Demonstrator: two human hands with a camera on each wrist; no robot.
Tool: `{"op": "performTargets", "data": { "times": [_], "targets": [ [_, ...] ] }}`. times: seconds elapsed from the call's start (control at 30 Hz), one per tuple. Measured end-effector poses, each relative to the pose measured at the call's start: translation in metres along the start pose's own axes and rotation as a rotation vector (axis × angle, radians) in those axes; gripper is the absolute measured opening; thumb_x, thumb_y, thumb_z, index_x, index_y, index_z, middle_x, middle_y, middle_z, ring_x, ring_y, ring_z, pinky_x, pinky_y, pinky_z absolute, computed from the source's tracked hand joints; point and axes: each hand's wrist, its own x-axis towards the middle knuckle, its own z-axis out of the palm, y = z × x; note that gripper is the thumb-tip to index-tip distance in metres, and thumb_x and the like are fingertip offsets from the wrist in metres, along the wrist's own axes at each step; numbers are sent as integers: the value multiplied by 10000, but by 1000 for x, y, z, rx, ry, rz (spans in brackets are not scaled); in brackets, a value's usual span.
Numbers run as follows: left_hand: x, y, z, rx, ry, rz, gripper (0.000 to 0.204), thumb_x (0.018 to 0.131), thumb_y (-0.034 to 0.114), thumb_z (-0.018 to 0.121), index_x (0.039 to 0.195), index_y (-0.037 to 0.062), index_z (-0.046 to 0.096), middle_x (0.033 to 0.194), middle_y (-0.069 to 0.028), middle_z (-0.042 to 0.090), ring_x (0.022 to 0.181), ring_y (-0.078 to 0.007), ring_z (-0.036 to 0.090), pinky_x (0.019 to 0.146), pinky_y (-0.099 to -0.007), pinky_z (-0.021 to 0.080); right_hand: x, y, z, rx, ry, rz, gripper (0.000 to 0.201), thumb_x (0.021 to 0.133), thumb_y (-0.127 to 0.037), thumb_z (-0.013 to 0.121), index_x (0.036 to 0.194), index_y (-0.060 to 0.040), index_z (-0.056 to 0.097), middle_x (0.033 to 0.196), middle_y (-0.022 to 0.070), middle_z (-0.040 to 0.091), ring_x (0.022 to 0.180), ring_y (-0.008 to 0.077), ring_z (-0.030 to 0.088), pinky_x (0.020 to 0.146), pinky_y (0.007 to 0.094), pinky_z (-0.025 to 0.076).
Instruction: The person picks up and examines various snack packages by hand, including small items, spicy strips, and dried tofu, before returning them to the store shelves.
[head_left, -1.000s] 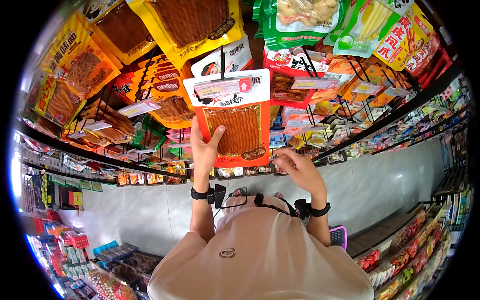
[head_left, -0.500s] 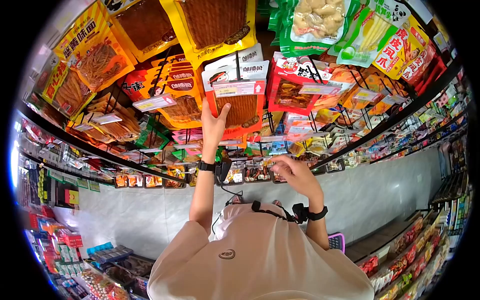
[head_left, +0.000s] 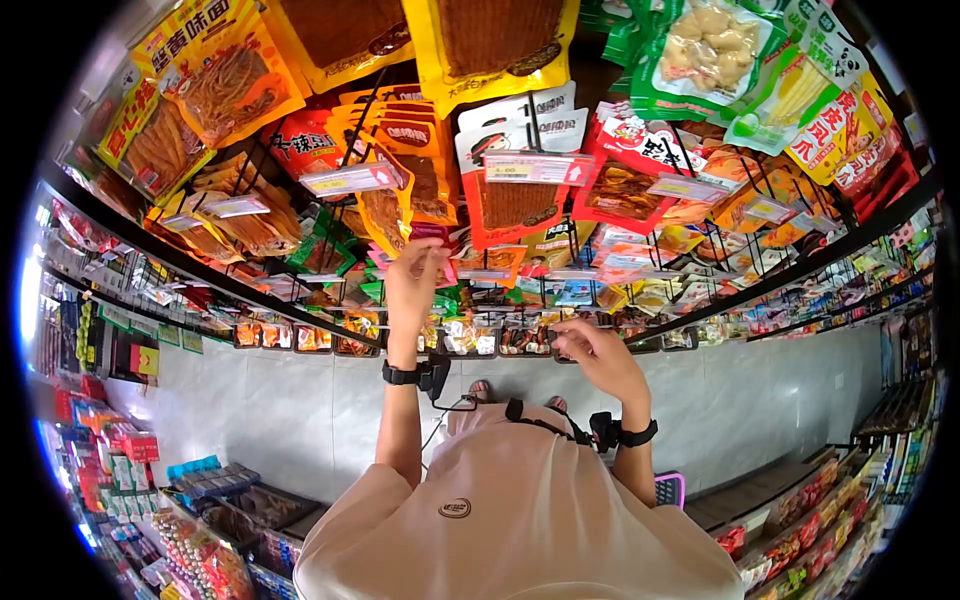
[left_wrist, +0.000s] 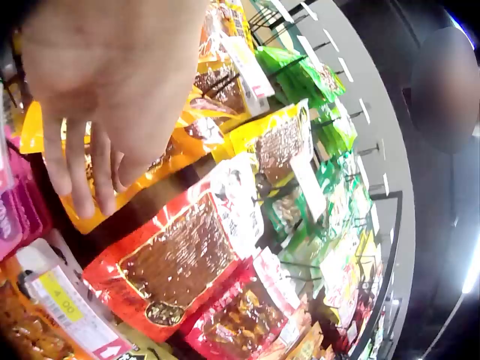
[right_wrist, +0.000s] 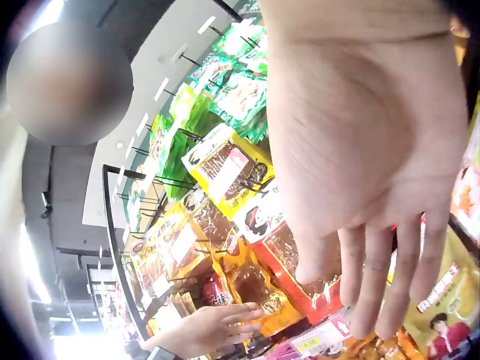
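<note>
My left hand [head_left: 412, 285] is raised at the shelf, fingertips right at the lower edge of a tilted orange snack bag [head_left: 384, 205] hanging on a hook. In the left wrist view its loosely extended fingers overlap that orange bag. To the right hangs a red-and-white bag [head_left: 515, 210] of brown strips, partly behind a price tag [head_left: 530, 167], with no hand on it. My right hand [head_left: 605, 360] stays lower, in front of the shelf, fingers relaxed and holding nothing. From the right wrist view, its palm [right_wrist: 360, 142] hides part of the display.
More bags hang all around on hooks, among them a yellow one [head_left: 495, 45] above and a green one [head_left: 708, 55] at the upper right. A dark shelf rail [head_left: 230, 300] curves below them. Behind the person stand low shelves [head_left: 800, 510] of packets and a purple-rimmed basket [head_left: 670, 488].
The red-and-white bag has gone back onto its hook, and my left hand has let go of it and moved left to the orange bag, now tilted. My right hand has barely moved.
</note>
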Motion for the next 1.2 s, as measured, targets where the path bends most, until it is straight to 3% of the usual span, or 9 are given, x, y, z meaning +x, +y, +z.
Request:
{"op": "performTargets", "data": {
  "times": [0.33, 0.5, 0.57, 0.67, 0.77, 0.9, 0.97, 1.03, 1.2],
  "targets": [
    [11, 15, -53, 114, 164, 58, 257, 1104, 205, 649, 1191, -19, 740, 980, -70, 799, 835, -92, 689, 712, -260, 508, 16, -18, 31, -48, -49, 54, 276, 1083, -180, 649, 1309, -22, 659, 1047, 108, 801, 890, 178, 751, 811, 322, 579],
    [14, 21, -79, 63, 168, -139, 291, 1092, 251, 690, 984, -17, 720, 724, -27, 695, 714, -71, 590, 645, -251, 439, 9, -18, 44, -67, 9, 104, 272, 1074, -162, 661, 1308, -23, 660, 1059, 126, 807, 963, 216, 782, 853, 333, 592],
    [25, 5, -82, -1, 161, -132, 236, 1069, 237, 724, 1024, 6, 704, 806, -18, 707, 761, -81, 624, 669, -261, 465, 8, -17, 50, -71, 17, 125, 272, 1072, -159, 664, 1307, -23, 661, 1063, 130, 808, 985, 227, 788, 864, 336, 595],
    [53, 15, -77, 64, 284, 207, 405, 1003, 215, 800, 1323, 34, 627, 1076, -46, 740, 1004, -153, 686, 865, -324, 537, 8, -18, 59, -82, 15, 117, 275, 1075, -173, 658, 1307, -24, 661, 1063, 130, 808, 983, 233, 790, 856, 340, 595],
    [85, -8, -77, 223, 209, 283, 494, 945, 183, 853, 1345, 22, 611, 1051, -116, 771, 951, -230, 738, 870, -375, 576, 9, -22, 69, -87, 4, 131, 279, 1080, -195, 651, 1302, -26, 663, 1067, 130, 809, 980, 237, 788, 847, 341, 593],
    [81, -12, -66, 9, 138, 147, 562, 925, 229, 882, 1362, 12, 602, 1062, -137, 784, 964, -235, 748, 886, -395, 579, 7, -25, 80, -59, 57, 121, 302, 1057, -272, 692, 1269, -57, 695, 1014, 156, 792, 877, 283, 768, 792, 383, 598],
    [75, -21, -66, -1, 124, 156, 452, 959, 230, 853, 1294, -4, 660, 1019, -91, 774, 895, -163, 710, 830, -345, 560, 5, -23, 84, -54, 62, 124, 300, 1057, -272, 692, 1268, -58, 694, 1014, 156, 793, 880, 286, 769, 791, 384, 599],
    [65, -13, -73, -113, -42, -71, 315, 994, 213, 819, 1186, -15, 720, 981, -28, 744, 875, -88, 632, 798, -285, 515, 4, -19, 86, -65, 61, 120, 300, 1058, -269, 688, 1269, -56, 691, 1008, 157, 792, 881, 287, 769, 792, 383, 599],
    [33, -6, -98, -269, -71, 9, 186, 1046, 123, 740, 1141, -37, 735, 1032, -6, 709, 850, -58, 583, 762, -236, 486, 8, -23, 89, -72, 39, 125, 290, 1062, -262, 681, 1267, -57, 693, 996, 156, 787, 882, 286, 768, 797, 376, 594]
  ]
}}
